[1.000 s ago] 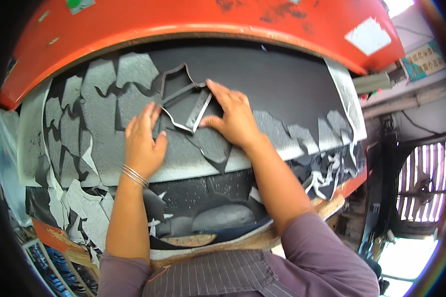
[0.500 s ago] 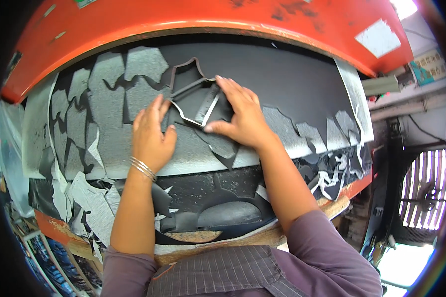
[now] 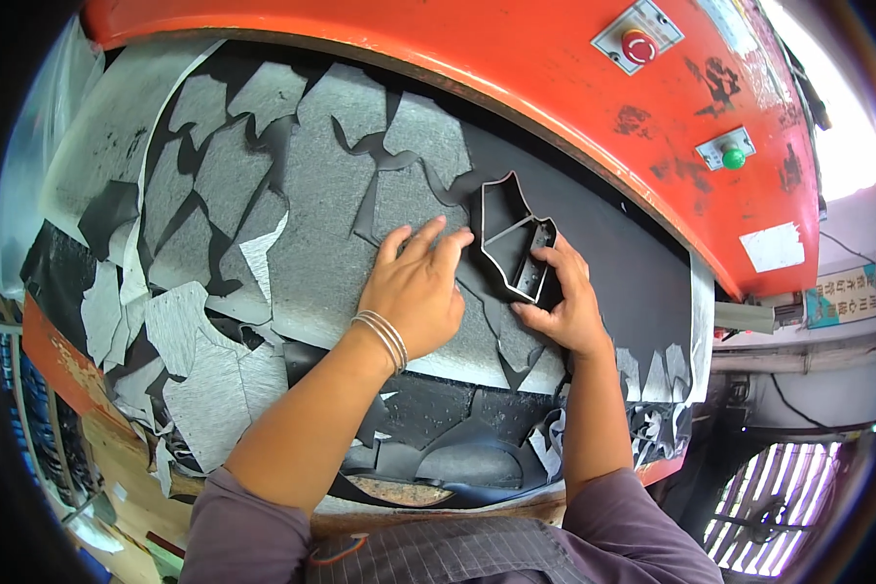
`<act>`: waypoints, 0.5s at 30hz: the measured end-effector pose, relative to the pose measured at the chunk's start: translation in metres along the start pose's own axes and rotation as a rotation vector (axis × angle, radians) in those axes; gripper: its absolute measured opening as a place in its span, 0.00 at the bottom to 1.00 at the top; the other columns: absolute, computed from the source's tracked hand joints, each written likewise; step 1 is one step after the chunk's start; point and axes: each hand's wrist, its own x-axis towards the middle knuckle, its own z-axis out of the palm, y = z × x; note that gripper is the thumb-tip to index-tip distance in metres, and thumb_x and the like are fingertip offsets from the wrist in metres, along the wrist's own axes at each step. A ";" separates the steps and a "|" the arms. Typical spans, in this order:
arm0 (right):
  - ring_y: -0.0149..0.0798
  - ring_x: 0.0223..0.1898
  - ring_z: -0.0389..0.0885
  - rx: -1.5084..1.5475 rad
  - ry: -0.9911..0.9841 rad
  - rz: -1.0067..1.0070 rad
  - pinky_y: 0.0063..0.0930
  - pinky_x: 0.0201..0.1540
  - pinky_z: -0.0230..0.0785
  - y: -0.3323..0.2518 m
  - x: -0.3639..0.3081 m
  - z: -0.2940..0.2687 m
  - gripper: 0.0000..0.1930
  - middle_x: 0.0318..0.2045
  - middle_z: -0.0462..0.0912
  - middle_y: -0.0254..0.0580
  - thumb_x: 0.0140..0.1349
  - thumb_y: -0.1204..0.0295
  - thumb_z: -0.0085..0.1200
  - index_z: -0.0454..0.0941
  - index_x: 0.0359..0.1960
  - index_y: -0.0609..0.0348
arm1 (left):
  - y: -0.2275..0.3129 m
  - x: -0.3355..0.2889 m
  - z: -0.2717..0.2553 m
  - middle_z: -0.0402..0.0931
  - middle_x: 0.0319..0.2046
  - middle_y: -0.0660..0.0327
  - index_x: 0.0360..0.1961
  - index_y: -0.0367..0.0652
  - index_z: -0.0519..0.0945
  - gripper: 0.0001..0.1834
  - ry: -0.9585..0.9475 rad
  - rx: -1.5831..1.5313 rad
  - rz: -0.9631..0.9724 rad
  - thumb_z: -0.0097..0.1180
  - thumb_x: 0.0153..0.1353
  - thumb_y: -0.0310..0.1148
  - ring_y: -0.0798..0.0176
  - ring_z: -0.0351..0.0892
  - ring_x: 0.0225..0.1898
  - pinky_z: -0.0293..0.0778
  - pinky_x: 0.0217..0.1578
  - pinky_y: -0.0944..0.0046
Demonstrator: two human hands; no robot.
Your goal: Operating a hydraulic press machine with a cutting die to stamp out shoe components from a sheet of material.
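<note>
A metal cutting die (image 3: 522, 228), an angular outline with a crossbar, sits on a dark sheet (image 3: 594, 229). My right hand (image 3: 576, 304) grips its right side, with fingers over the rim and the thumb by the lower corner. My left hand (image 3: 417, 297) lies on the sheet just left of the die. Its fingers are spread, and one fingertip is close to the die's left wall; whether it touches cannot be seen. Left of the die, several shaped openings (image 3: 336, 107) in the dark sheet show a grey surface.
An orange machine beam (image 3: 516, 58) spans the far side, bearing a red push button (image 3: 638, 47) and a green button (image 3: 733, 157). Grey and black scraps (image 3: 214, 389) are heaped at the near left. More scraps (image 3: 657, 428) lie at the near right.
My view has turned, so the bench appears tilted and the buttons show. My right fingers have moved from the die's upper corner onto its right rim. My left hand stays beside the die.
</note>
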 end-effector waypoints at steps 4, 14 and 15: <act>0.59 0.61 0.64 -0.055 0.022 -0.013 0.46 0.64 0.53 -0.002 0.000 0.004 0.38 0.60 0.66 0.61 0.33 0.62 0.69 0.71 0.52 0.57 | -0.003 0.001 0.003 0.68 0.59 0.58 0.56 0.36 0.64 0.26 -0.033 0.016 0.048 0.50 0.54 0.29 0.54 0.57 0.67 0.47 0.65 0.48; 0.57 0.65 0.60 -0.049 -0.025 -0.031 0.46 0.65 0.50 0.001 0.005 -0.002 0.39 0.61 0.65 0.60 0.38 0.59 0.70 0.69 0.56 0.54 | -0.002 0.005 0.003 0.70 0.58 0.58 0.54 0.37 0.63 0.26 -0.047 -0.002 0.051 0.51 0.53 0.28 0.53 0.58 0.66 0.47 0.65 0.47; 0.56 0.65 0.59 -0.051 -0.032 -0.038 0.46 0.65 0.50 0.002 0.006 -0.003 0.39 0.61 0.65 0.61 0.38 0.59 0.70 0.69 0.57 0.54 | -0.002 0.007 0.003 0.70 0.58 0.58 0.54 0.37 0.63 0.26 -0.041 0.000 0.056 0.52 0.52 0.28 0.53 0.58 0.66 0.46 0.65 0.47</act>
